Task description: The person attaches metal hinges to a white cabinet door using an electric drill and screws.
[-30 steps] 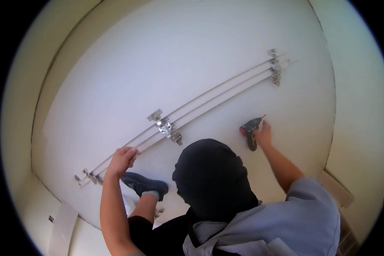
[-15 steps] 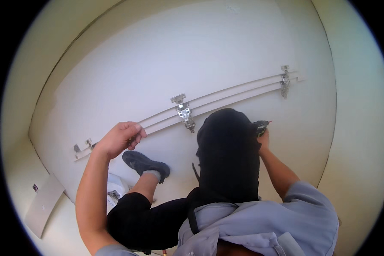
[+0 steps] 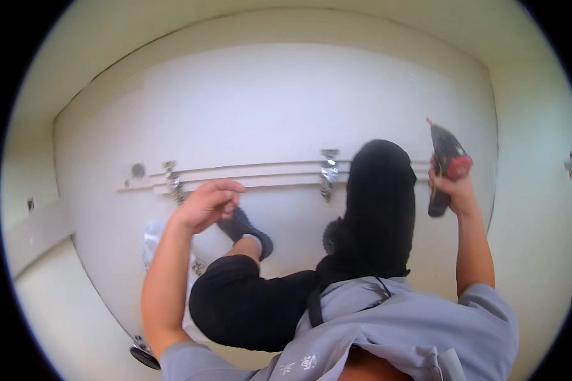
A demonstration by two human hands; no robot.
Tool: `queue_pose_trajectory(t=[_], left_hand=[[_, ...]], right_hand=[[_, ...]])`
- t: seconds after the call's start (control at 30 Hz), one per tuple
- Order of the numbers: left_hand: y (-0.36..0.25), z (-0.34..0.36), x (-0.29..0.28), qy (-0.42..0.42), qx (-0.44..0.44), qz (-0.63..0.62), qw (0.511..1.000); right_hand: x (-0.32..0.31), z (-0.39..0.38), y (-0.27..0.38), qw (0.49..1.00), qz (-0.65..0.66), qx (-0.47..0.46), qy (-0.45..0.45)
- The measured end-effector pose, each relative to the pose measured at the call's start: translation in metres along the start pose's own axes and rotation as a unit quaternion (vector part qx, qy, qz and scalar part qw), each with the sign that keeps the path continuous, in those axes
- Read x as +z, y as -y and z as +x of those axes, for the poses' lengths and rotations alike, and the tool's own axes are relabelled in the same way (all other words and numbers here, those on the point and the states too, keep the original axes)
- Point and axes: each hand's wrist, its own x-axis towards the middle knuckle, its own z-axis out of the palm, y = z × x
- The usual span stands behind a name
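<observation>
My right hand grips a cordless drill, black with a red part, its bit pointing up and away. At the left, my left hand hovers near the pale strips with its fingers curled together; anything small inside them is too hidden to make out. The narrow strips lie side by side on a large white panel. Across them sit metal cabinet hinges, one hinge in the middle and another hinge beyond my left hand. My raised knee covers part of the strips on the right.
A clear plastic bag with metal pieces lies beside my left leg. Further left is a pale board. A dark round object is at lower left. My shoe rests on the panel, close to the strips.
My right hand has raised the drill from behind my knee out to the right, tip upward. The view has turned, so the strips now run nearly level. My left hand stays curled.
</observation>
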Motion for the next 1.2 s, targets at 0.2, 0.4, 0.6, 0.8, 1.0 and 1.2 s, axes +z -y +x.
queue_pose_trajectory(t=[0.2, 0.4, 0.6, 0.8, 1.0, 1.2], left_hand=[[0.068, -0.036, -0.059, -0.053, 0.064, -0.084, 0.993], [0.129, -0.041, -0.100, -0.078, 0.139, -0.236, 0.959], [0.144, -0.015, -0.112, -0.070, 0.179, -0.339, 0.921], [0.141, -0.010, -0.122, -0.045, 0.225, -0.416, 0.880], [0.136, -0.012, -0.142, -0.048, 0.225, -0.450, 0.863], [0.138, 0.008, -0.173, -0.016, 0.218, -0.446, 0.868]], right_hand=[[0.127, -0.018, 0.038, 0.970, -0.117, 0.028, 0.211], [0.249, -0.024, 0.042, 0.919, -0.211, 0.059, 0.327], [0.352, -0.002, 0.017, 0.827, -0.336, -0.002, 0.450], [0.442, 0.017, 0.000, 0.773, -0.397, -0.108, 0.482], [0.477, 0.045, -0.013, 0.773, -0.416, -0.026, 0.478], [0.496, 0.067, -0.022, 0.773, -0.401, -0.052, 0.490]])
